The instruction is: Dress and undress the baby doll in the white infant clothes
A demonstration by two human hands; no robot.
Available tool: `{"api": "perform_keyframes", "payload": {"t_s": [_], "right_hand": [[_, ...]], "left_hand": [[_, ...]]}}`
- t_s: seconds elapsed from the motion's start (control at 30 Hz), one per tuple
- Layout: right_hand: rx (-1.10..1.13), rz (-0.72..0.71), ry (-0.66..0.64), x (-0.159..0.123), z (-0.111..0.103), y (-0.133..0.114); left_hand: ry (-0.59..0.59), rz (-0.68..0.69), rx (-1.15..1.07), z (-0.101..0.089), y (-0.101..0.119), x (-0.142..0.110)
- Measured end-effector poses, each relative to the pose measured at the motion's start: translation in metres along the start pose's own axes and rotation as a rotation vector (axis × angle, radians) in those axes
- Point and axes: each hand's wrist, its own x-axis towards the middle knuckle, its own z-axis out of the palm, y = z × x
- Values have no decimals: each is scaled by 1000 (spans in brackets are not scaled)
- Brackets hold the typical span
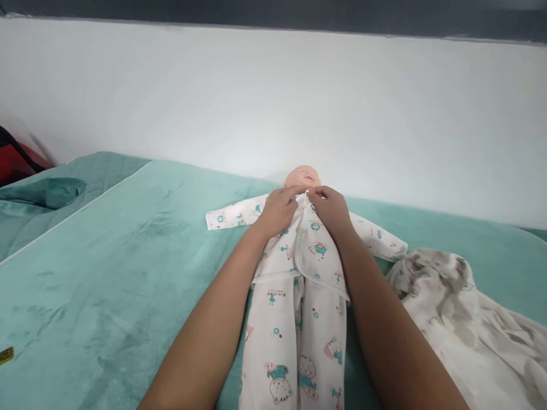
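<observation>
A baby doll (pixel 302 176) lies on its back on a teal bed (pixel 128 256), head toward the wall. It wears a white jacket and trousers (pixel 307 267) printed with small cartoon animals. My left hand (pixel 277 209) and my right hand (pixel 330 208) meet at the doll's neck. Both pinch the jacket's front edges at the collar, fingers curled and closed on the cloth. My forearms run up either side of the doll's body, and its sleeves lie spread out to the sides.
A crumpled white printed cloth (pixel 461 319) lies on the bed to the right of the doll. A dark green pillow (pixel 43 192) and a red-black item (pixel 17 159) sit at the far left. A white wall (pixel 273 108) runs behind the bed.
</observation>
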Motion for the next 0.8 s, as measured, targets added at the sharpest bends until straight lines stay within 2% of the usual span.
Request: {"api": "perform_keyframes", "payload": {"t_s": [0.3, 0.8], "right_hand": [[-69, 9, 55, -1, 3, -1], [64, -52, 19, -1, 4, 1]], "left_hand": [[6, -61, -78, -2, -2, -1], [-12, -57, -323, -1, -6, 0]]}}
